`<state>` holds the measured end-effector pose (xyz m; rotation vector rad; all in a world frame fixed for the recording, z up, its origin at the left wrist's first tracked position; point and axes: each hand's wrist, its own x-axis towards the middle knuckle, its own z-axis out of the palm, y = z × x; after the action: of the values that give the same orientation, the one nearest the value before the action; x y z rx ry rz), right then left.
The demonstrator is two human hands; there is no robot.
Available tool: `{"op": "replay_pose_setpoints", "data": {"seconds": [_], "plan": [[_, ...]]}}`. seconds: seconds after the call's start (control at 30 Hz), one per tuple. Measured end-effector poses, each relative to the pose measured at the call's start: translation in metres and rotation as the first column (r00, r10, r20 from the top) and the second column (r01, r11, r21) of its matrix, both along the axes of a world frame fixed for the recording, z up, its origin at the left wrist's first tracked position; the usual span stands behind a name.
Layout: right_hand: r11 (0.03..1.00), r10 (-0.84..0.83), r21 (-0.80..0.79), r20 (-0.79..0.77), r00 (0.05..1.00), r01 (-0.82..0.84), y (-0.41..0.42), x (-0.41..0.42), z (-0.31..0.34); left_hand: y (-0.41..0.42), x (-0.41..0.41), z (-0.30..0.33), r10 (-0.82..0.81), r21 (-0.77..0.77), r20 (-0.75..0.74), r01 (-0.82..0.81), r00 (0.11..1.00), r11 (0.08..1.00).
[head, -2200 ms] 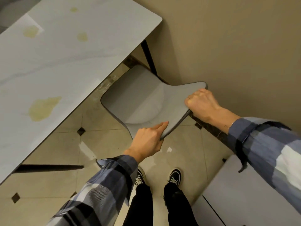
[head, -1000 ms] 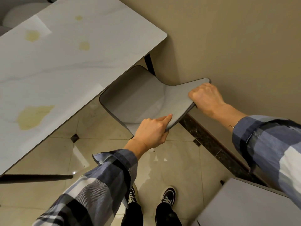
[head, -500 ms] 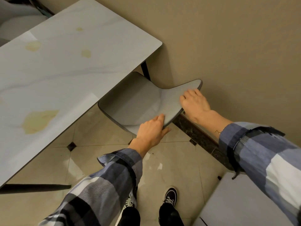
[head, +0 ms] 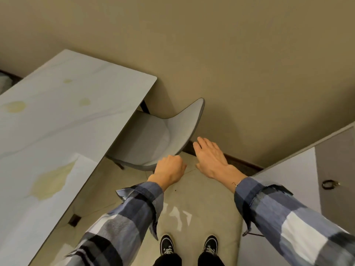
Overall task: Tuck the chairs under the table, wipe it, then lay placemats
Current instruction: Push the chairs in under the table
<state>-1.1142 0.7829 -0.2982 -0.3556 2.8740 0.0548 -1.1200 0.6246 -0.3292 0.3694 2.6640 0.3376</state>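
A grey chair (head: pixel 153 139) stands partly under the white marble table (head: pixel 63 120), its seat half hidden by the tabletop and its backrest rising toward the wall. Several yellowish stains (head: pixel 51 181) mark the tabletop. My left hand (head: pixel 170 168) is curled loosely into a fist at the lower edge of the backrest, holding nothing. My right hand (head: pixel 210 157) hovers just right of the backrest with its fingers spread, apart from the chair.
A beige wall (head: pixel 230 64) with a dark skirting board runs close behind the chair. A grey cabinet top (head: pixel 288 179) at the right carries a small black ring (head: pixel 329 184). My two shoes (head: pixel 189 244) stand on the tiled floor.
Both hands have let go of the backrest and drawn back. The chair sits further under the table than before. My view has tilted up, showing more wall.
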Motion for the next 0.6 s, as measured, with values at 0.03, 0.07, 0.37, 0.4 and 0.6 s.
{"op": "replay_pose_setpoints", "data": {"seconds": [0.03, 0.07, 0.37, 0.4, 0.6], "plan": [[1.0, -0.006, -0.01, 0.004, 1.0, 0.006, 0.0, 0.005, -0.001, 0.001, 0.003, 0.0, 0.001, -0.001, 0.007, -0.001, 1.0, 1.0], [0.999, -0.034, -0.009, 0.005, 0.999, 0.034, 0.001, 0.023, 0.005, 0.002, 0.015, 0.007, -0.023, 0.001, 0.006, 0.023, 1.0, 1.0], [0.963, -0.268, -0.024, 0.046, 0.962, 0.269, 0.004, 0.147, 0.023, -0.007, 0.12, 0.045, -0.077, -0.044, 0.067, 0.08, 0.995, 0.996], [0.955, -0.294, -0.034, 0.045, 0.955, 0.295, 0.001, 0.161, 0.023, -0.008, 0.136, 0.048, -0.061, -0.022, 0.095, 0.063, 0.994, 0.998], [0.853, -0.479, -0.147, 0.159, 0.863, 0.501, -0.03, 0.295, 0.019, -0.032, 0.239, 0.043, -0.166, 0.007, 0.178, 0.167, 0.97, 0.986]]}}
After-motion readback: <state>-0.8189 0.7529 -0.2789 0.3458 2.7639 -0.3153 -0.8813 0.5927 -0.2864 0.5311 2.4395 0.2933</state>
